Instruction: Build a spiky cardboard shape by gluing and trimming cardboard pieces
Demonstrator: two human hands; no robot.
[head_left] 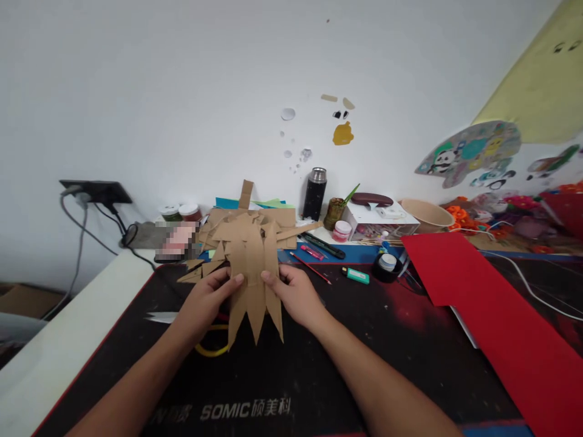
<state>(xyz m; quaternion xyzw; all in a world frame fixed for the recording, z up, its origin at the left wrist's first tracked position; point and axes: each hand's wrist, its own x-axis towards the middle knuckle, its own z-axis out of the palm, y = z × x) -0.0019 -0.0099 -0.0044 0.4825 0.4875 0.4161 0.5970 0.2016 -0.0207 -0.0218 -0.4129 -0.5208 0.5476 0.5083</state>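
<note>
Our left grip and right grip pinch a cardboard piece by its two sides, its points toward us, over the black mat on the counter. Scissors lie partly hidden behind our left forearm. Cardboard scraps crowd just beyond; a red pencil and red sheet lie rightward.

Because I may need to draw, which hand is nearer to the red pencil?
Right. The right hand, holding the right edge of the cardboard piece, is just below-left of the red pencil in view; the left hand, holding the opposite edge, is farther left.
</note>
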